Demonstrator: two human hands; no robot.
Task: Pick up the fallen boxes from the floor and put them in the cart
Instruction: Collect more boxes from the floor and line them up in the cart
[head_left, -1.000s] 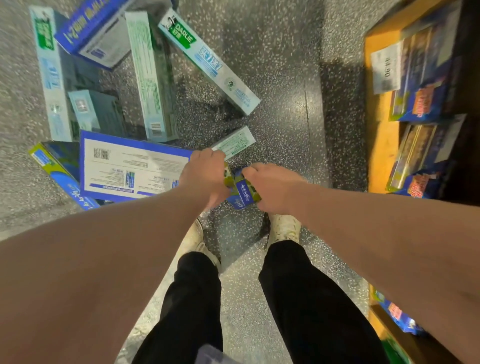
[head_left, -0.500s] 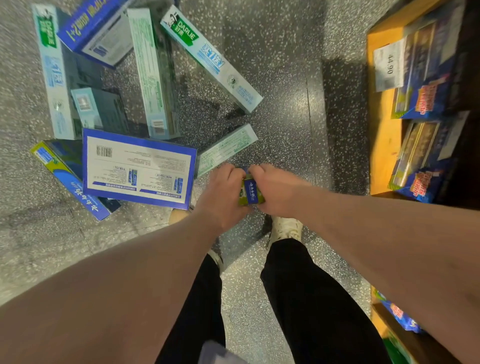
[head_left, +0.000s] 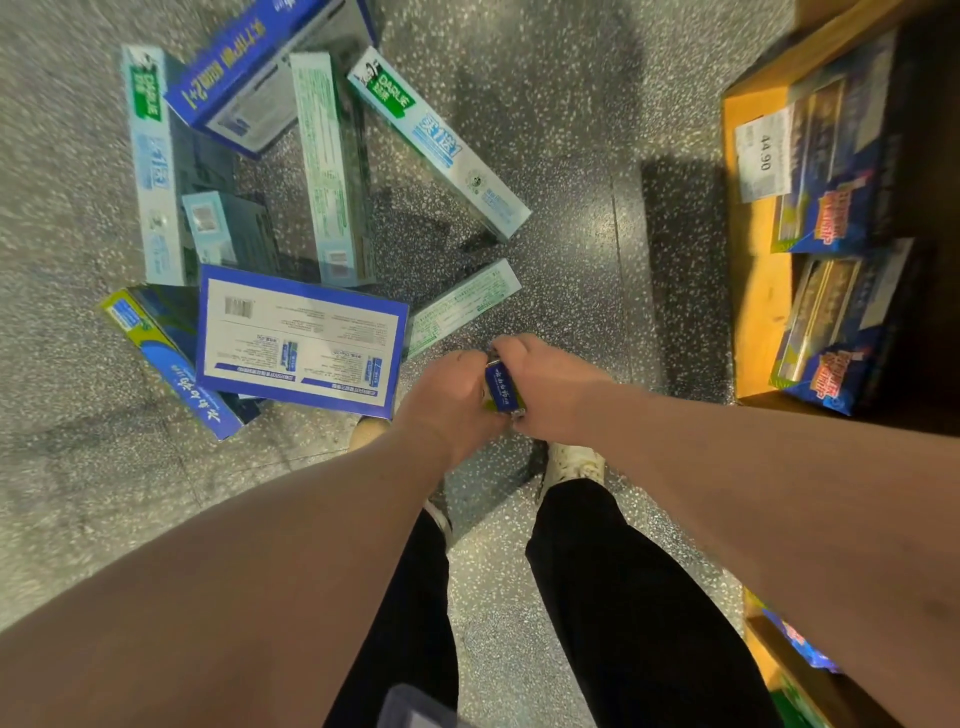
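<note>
1. The left hand (head_left: 451, 400) and right hand (head_left: 550, 389) are pressed against either side of a small blue and green cardboard box (head_left: 503, 391), gripping it between them above the speckled grey floor (head_left: 571, 208).
2. Many long pale toothpaste boxes (head_left: 436, 140) and a flat blue-bordered white box (head_left: 301, 338) lie scattered on that floor, uncollected.
3. No cart is in view; most of the job appears left.

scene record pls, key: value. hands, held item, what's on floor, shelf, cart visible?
left hand: closed on small blue box
right hand: closed on the same box
floor: several boxes lying scattered
nearest to the hands: large blue-bordered box, printed back up
also down: Darlie box, narrow white-green box
shelf: at right, stocked with blue packs; price tag reads 44.90
cart: not in view
</note>
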